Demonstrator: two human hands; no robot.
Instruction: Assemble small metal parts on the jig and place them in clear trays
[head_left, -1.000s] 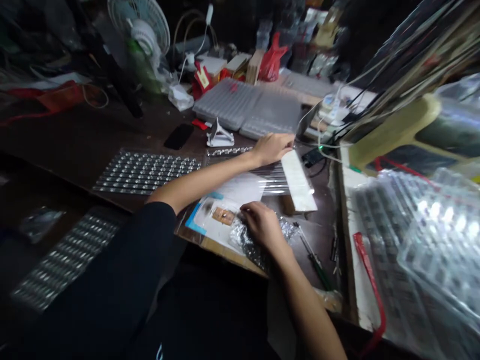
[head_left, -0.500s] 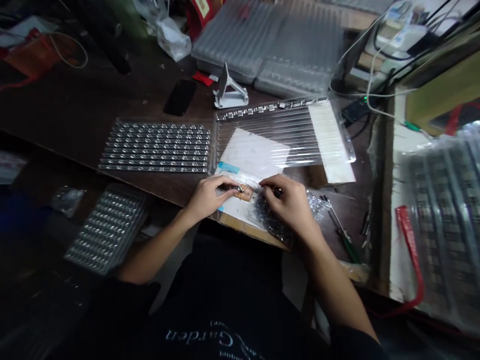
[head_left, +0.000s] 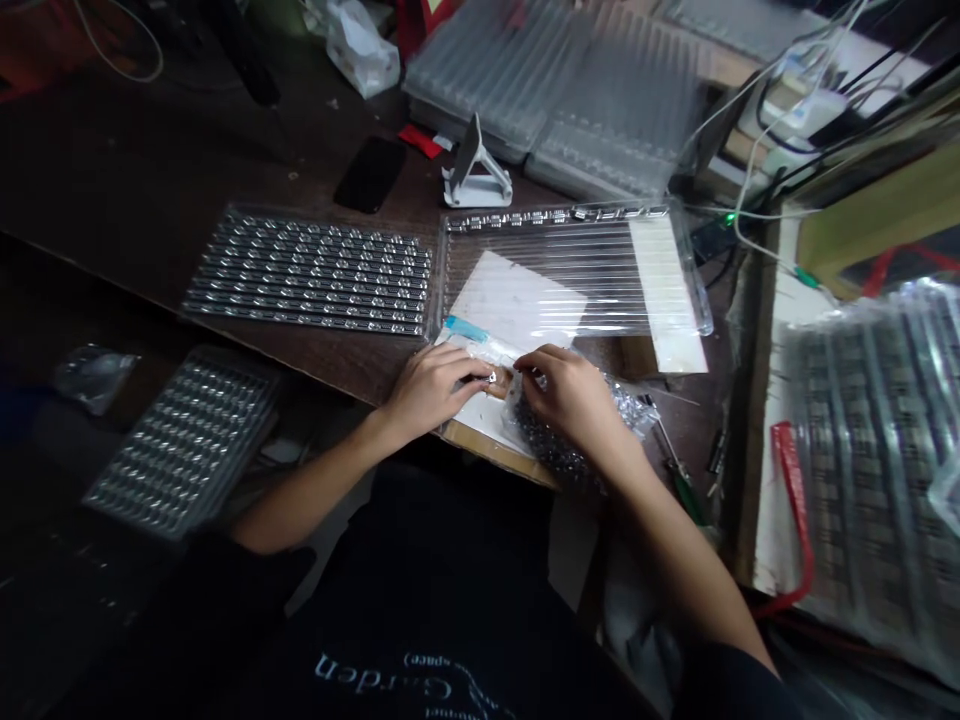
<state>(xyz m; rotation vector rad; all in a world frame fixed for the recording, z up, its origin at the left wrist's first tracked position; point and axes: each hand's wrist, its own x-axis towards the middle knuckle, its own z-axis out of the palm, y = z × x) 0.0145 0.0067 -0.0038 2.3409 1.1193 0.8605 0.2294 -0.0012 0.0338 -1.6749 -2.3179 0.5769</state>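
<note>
My left hand [head_left: 439, 385] pinches a small shiny metal part [head_left: 492, 377] between thumb and fingers, just over a little brown block [head_left: 501, 384]. Close on the other side, my right hand [head_left: 566, 390] has its fingers curled together; whatever they may hold is hidden. Under the right hand lies a clear plastic bag of small metal parts [head_left: 559, 452]. A white sheet [head_left: 517, 290] spreads beneath the work, partly under a clear ribbed tray [head_left: 555, 270] whose far row holds several small metal parts.
A filled tray [head_left: 315, 270] lies to the left, another stack of filled trays [head_left: 180, 440] lower down. Behind stand a phone [head_left: 371, 174], a white stand [head_left: 478, 175] and stacked clear trays [head_left: 510, 80]. A green-handled screwdriver [head_left: 684, 490] lies right of the bag.
The view has shifted a little. My left hand's fingers have come over the brown block with the metal part, nearer my right hand. The right hand stays by the bag, fingers still curled.
</note>
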